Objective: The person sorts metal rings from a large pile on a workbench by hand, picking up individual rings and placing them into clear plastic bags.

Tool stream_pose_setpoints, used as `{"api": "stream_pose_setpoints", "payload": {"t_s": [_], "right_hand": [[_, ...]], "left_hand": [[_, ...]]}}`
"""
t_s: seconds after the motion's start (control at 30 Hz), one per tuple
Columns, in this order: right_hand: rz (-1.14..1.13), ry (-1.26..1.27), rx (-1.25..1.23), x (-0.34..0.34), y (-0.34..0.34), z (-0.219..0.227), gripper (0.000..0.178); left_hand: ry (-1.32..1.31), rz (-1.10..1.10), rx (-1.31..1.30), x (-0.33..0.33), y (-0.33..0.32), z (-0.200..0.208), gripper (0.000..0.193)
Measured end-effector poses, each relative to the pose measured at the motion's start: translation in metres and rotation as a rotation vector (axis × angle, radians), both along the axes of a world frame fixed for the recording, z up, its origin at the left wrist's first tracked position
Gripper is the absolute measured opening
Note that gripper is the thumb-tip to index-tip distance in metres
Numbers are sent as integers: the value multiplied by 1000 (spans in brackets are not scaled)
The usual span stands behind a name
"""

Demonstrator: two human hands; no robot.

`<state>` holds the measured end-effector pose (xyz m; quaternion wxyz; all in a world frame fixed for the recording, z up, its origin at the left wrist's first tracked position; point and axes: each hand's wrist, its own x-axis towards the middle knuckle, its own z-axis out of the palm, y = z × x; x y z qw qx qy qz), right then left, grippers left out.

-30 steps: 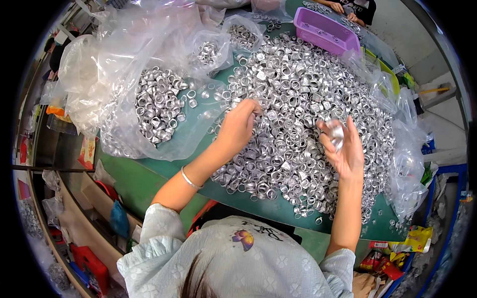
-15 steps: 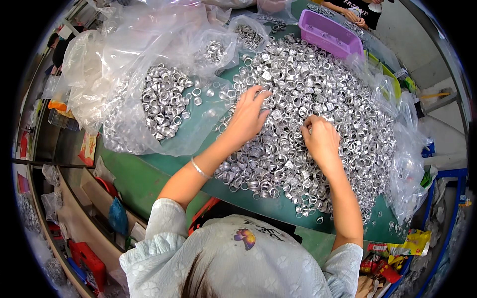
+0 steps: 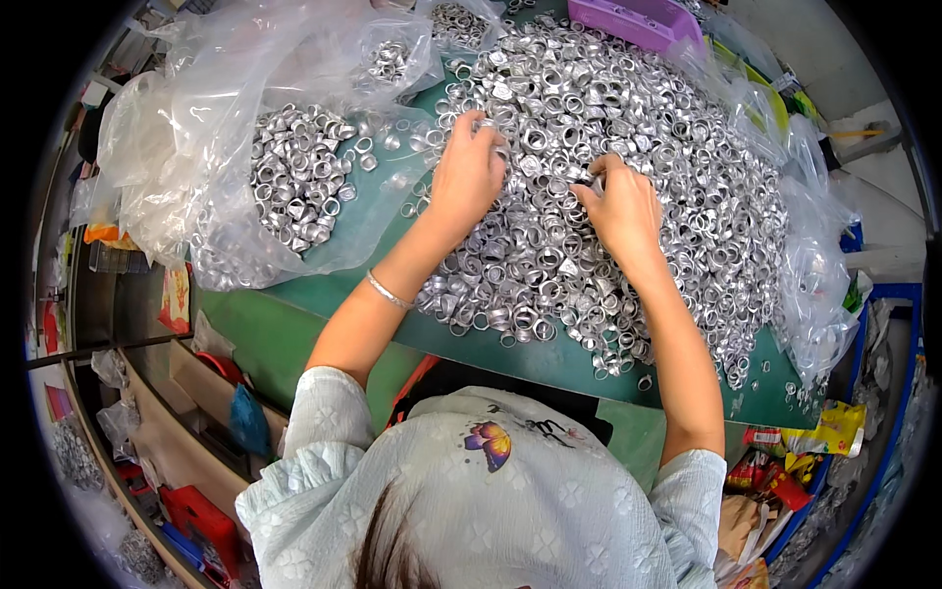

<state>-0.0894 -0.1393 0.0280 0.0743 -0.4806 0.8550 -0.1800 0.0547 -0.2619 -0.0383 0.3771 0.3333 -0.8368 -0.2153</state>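
Note:
A big heap of small silver metal rings (image 3: 628, 128) covers the green table (image 3: 294, 334). My left hand (image 3: 469, 169) lies palm-down on the heap's left part, its fingertips among the rings near the upper edge. My right hand (image 3: 620, 208) rests on the middle of the heap a little to the right, with fingers curled and thumb and forefinger pinched on rings. A thin bracelet (image 3: 389, 292) sits on my left wrist. The two hands are about a hand's width apart.
A clear plastic bag (image 3: 196, 128) holding more silver rings (image 3: 294, 172) lies at the left of the table. A purple plastic tray (image 3: 643, 20) stands at the far edge. Crumpled clear plastic (image 3: 819, 275) hangs at the right edge. Boxes and clutter sit below on the left.
My right hand has come down from holding up a shiny piece and now rests curled on the heap. My left hand has slid farther up the pile.

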Motion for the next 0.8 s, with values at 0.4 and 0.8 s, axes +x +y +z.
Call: {"api": "stream_pose_setpoints", "payload": {"t_s": [0.4, 0.8], "right_hand": [[71, -349, -100, -35, 4, 0, 22], [71, -158, -301, -37, 19, 3, 14]], "left_hand": [[166, -58, -78, -6, -1, 26, 18], [517, -331, 1129, 5, 12, 38, 29]]}}
